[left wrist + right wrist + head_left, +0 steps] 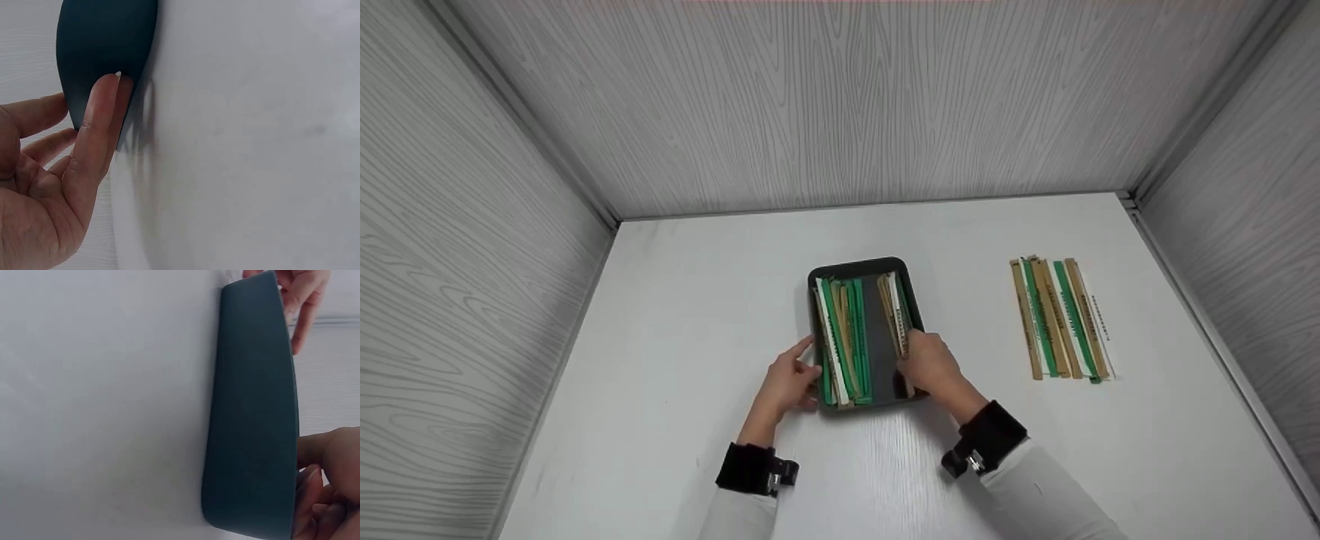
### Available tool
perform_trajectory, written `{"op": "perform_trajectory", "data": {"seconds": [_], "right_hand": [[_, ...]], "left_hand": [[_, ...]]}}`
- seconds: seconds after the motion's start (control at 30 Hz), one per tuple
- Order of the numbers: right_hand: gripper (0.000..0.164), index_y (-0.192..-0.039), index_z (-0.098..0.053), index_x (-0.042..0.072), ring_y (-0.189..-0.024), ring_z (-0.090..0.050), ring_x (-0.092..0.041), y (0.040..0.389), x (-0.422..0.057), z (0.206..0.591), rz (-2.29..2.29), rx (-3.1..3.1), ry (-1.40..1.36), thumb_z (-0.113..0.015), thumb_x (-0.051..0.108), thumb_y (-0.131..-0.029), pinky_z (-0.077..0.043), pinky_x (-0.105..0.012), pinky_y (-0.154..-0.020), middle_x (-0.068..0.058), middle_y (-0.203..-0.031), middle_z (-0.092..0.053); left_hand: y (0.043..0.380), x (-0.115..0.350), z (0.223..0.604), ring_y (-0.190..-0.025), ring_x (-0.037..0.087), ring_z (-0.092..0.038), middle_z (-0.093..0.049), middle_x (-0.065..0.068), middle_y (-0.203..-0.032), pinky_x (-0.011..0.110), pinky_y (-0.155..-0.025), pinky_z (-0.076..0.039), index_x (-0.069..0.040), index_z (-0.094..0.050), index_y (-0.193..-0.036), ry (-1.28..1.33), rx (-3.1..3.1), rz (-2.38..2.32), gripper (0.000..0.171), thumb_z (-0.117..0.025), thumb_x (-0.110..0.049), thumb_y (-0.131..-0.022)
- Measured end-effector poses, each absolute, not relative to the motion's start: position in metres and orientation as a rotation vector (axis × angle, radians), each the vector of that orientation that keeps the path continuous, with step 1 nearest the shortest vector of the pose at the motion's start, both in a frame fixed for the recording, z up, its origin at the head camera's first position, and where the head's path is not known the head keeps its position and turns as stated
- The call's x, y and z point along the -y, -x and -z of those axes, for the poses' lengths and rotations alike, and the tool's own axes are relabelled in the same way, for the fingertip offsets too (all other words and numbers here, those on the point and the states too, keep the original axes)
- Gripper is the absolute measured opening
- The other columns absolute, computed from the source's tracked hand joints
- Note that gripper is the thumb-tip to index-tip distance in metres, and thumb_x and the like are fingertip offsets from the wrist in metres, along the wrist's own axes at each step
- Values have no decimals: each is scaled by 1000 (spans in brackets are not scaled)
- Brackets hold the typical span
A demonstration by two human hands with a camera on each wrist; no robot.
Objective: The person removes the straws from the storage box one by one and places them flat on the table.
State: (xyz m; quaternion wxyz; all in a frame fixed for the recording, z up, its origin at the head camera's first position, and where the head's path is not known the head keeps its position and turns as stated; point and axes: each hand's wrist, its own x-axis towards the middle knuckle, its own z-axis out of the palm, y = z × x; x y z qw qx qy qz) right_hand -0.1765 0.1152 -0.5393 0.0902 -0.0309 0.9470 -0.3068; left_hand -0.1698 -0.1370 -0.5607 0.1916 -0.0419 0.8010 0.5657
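- Strips (893,304), the row in hand: brown, white, a bit of green. In the tray along its right side, far ends sticking out past the grip.
- Right hand (934,367): over the tray's right side, close to the near corner. Fingers curled, pinching that row; count held, can't tell, contact partly hidden.
- Tray (864,268): dark, rounded corners, sits on the table around the grip. Right wrist view has the fingers tucked behind its rim.
- Tray floor (879,322): bare dark band just left of the grip.
- Second row (845,341): left of that band, green, white and brown, packed toward the left wall.
- Wrist band (994,433): black, behind the grip, white sleeve below.
- Left hand (789,382): across the tray from the grip, near corner. Thumb at the rim, straight fingers against the outer wall.
- Loose pile (1054,319): same three colours, on the table, well right of the grip and slightly farther out.
- Back panel (840,105): grey woodgrain, farthest from the grip.
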Motion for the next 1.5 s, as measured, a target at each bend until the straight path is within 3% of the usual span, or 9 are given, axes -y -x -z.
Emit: {"op": "perform_trajectory", "data": {"seconds": [0.17, 0.4, 0.63, 0.8, 1.0, 1.27, 1.5], "right_hand": [[40, -126, -57, -7, -59, -58, -15, 171, -124, 529, 1074, -2744, 108, -63, 6, -89, -46, -30, -52, -6, -79, -62], [27, -114, -61, -2, -59, -51, -15, 168, -155, 516, 1233, -2796, 171, -64, 8, -89, -42, -32, -57, -4, -75, -58], [29, -117, -59, -1, -54, -51, -15, 172, -202, 517, 1362, -2818, 42, -65, 12, -92, -45, -31, -51, -8, -82, -56], [30, -117, -58, -5, -61, -52, -17, 174, -236, 524, 1423, -2807, -121, -63, 12, -93, -46, -28, -49, -13, -88, -56], [33, -122, -55, -5, -75, -54, -23, 174, -268, 529, 1330, -2809, -273, -60, 16, -96, -46, -31, -59, -16, -96, -57], [34, -122, -56, -9, -82, -57, -28, 173, -288, 537, 1190, -2877, -338, -59, 14, -96, -46, -34, -65, -21, -98, -60], [35, -120, -58, -10, -75, -63, -26, 176, -293, 547, 1124, -2856, -330, -60, 14, -95, -51, -34, -59, -25, -100, -63]], "left_hand": [[169, 139, 561, -68, 23, -63, -61, 13, -93, 39, -56, -56, -17, -34, -154, 118, -2243, -1592, 62, -58, -8, -98], [168, 139, 562, -69, 24, -63, -62, 12, -93, 36, -57, -53, -14, -36, -153, 79, -2296, -1571, 60, -58, -9, -97], [168, 138, 564, -74, 23, -64, -60, 14, -102, 38, -60, -55, -17, -37, -153, 132, -2256, -1602, 60, -57, -7, -97], [168, 137, 563, -75, 24, -64, -59, 15, -104, 40, -61, -56, -18, -37, -153, 148, -2243, -1606, 60, -58, -8, -97], [165, 138, 565, -75, 24, -64, -59, 16, -105, 40, -60, -56, -18, -36, -153, 130, -2240, -1622, 61, -57, -7, -98], [164, 139, 566, -74, 24, -64, -57, 16, -106, 39, -59, -56, -18, -36, -153, 133, -2243, -1627, 60, -57, -7, -98], [164, 139, 566, -76, 23, -64, -58, 16, -106, 39, -60, -56, -19, -36, -153, 136, -2241, -1621, 60, -57, -7, -99]]}}
